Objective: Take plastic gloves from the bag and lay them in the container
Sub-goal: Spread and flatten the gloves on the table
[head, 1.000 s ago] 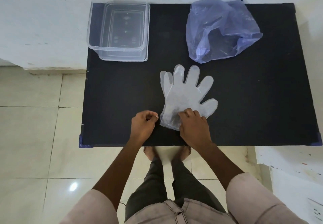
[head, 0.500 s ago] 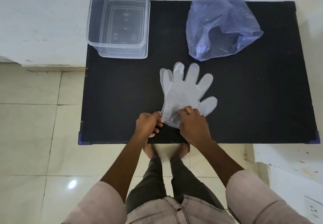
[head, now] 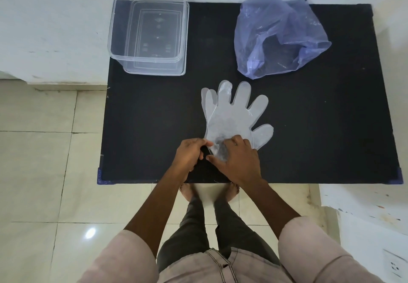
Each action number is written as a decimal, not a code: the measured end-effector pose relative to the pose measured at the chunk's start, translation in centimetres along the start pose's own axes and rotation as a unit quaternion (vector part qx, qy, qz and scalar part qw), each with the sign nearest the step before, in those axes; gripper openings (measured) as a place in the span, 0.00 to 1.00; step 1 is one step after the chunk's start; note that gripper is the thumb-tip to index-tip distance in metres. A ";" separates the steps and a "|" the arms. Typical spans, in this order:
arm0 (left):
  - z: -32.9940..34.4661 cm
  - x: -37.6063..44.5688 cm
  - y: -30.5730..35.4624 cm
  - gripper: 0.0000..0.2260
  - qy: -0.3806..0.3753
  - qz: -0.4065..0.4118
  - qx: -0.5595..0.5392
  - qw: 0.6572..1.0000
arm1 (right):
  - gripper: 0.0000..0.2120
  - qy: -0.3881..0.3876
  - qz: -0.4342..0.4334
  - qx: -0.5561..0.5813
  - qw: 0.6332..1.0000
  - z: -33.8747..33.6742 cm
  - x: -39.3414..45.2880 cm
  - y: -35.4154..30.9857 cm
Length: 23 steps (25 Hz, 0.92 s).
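Pinching the gloves' (head: 231, 115) cuff edge, left hand (head: 189, 153); right hand (head: 239, 161) flat, pressing.

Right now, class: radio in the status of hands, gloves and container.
Left hand pinching the gloves at the cuff; right hand pressing them flat. Container empty. Path clear.
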<state>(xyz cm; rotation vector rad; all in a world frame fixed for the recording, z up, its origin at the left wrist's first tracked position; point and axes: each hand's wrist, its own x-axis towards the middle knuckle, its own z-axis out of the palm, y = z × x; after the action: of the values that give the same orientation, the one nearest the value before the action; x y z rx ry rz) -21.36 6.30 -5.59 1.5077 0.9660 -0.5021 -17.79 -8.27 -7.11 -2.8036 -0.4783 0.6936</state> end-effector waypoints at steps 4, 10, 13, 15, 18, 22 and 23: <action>-0.1 0.2 -0.6 0.13 0.018 0.037 0.017 0.999 | 0.32 0.032 0.032 -0.002 0.999 0.2 0.1 -0.8; -0.1 0.4 -1.1 0.13 0.034 0.053 0.017 0.998 | 0.27 0.051 0.062 0.001 0.997 0.6 0.1 -1.4; -0.1 0.5 -1.2 0.12 0.034 0.056 0.010 0.998 | 0.25 0.056 0.094 0.019 0.994 0.8 0.3 -1.9; -0.2 0.5 -1.4 0.12 0.033 0.058 0.011 0.998 | 0.22 0.054 0.116 0.033 0.991 1.0 0.4 -2.4; -0.2 0.7 -1.9 0.11 0.039 0.079 0.025 0.996 | 0.16 0.067 0.137 0.052 0.987 1.1 0.4 -2.8; -0.3 1.3 -3.0 0.11 0.066 0.154 0.100 0.981 | 0.12 0.072 0.144 0.090 0.983 0.7 0.5 -2.7; -0.3 1.5 -3.3 0.10 0.073 0.164 0.120 0.976 | 0.11 0.072 0.143 0.104 0.982 0.5 0.4 -2.7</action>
<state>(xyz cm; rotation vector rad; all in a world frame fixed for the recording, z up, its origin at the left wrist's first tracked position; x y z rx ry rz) -23.19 6.80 -8.69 1.9024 0.7650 -0.2791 -18.38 -5.56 -6.99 -2.7212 0.0243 0.5504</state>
